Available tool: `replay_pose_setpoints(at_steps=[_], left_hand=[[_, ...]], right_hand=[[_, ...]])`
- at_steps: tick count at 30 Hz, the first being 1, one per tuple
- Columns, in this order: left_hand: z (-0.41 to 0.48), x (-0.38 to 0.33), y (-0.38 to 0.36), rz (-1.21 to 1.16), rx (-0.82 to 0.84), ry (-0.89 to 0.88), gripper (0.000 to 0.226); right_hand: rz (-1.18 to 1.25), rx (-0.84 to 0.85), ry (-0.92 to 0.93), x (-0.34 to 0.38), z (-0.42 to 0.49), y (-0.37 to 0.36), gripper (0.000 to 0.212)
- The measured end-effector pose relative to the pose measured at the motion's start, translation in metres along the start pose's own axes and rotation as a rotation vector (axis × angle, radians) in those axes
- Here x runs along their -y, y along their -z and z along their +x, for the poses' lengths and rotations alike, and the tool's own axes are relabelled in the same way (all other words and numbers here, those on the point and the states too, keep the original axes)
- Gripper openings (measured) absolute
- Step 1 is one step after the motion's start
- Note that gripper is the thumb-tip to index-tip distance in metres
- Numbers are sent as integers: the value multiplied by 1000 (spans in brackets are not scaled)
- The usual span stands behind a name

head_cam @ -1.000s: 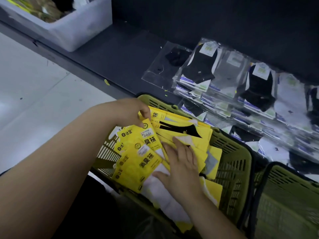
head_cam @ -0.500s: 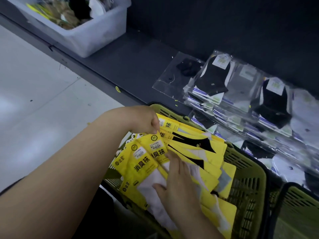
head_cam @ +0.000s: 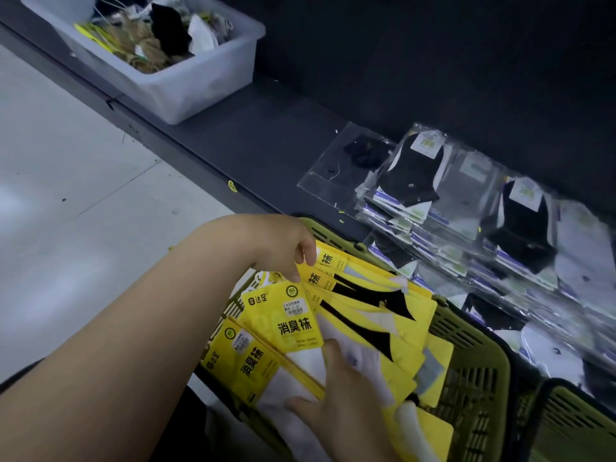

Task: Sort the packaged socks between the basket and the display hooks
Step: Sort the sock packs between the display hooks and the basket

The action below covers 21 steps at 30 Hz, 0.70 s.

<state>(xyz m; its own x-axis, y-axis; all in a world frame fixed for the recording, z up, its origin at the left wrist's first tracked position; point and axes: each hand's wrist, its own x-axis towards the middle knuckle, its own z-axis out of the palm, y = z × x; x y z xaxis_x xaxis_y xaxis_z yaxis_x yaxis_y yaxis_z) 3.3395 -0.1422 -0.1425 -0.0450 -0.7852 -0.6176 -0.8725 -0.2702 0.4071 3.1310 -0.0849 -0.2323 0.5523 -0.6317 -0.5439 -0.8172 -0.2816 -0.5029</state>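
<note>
1. A translucent plastic bin (head_cam: 186, 88) of loose odds and ends sits at the far left of a dark shelf (head_cam: 266, 145).
2. The left hand (head_cam: 280, 245) pinches the top corners of a fan of yellow sock packs (head_cam: 293, 325), fingers curled on the card headers.
3. The right hand (head_cam: 343, 415) lies flat on the fan's lower end, fingers straight and pressing on white socks, grasping nothing.
4. The packs rest in an olive-green basket (head_cam: 476, 378) set against the shelf edge.
5. Clear-bagged socks (head_cam: 413, 175) lie stacked on the shelf behind it, with a second green basket (head_cam: 573, 425) at far right.
</note>
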Motion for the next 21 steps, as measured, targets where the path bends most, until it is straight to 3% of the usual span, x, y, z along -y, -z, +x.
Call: replay_pose_setpoints(at_steps=[3,5,9,11,13,15,17,21], left_hand=[[-4,-2,3,-17,-131,32,41],[-4,-3,5,-125,-345,44,45],[2,-8,5,-670,-768,87,65],[5,-14,0,-982,-682,129,84],[8,-23,-11,-1229,-426,90,105],[10,-32,-24,-1416,-266,-21,91],[10,-32,-29,-1521,-272,-117,64],[8,-22,-26,-1526,-276,-116,52]], right_hand=[[204,-26,-50,-10,3,23,101],[386,-138,-12,-16,1,49,86],[739,-362,37,-28,3,96,55],[932,-406,75,-27,8,108,53],[1082,-410,125,-19,13,111,60],[1130,-404,151,-10,20,107,59],[1125,-361,158,-1,26,101,54],[1061,-247,166,4,31,92,57]])
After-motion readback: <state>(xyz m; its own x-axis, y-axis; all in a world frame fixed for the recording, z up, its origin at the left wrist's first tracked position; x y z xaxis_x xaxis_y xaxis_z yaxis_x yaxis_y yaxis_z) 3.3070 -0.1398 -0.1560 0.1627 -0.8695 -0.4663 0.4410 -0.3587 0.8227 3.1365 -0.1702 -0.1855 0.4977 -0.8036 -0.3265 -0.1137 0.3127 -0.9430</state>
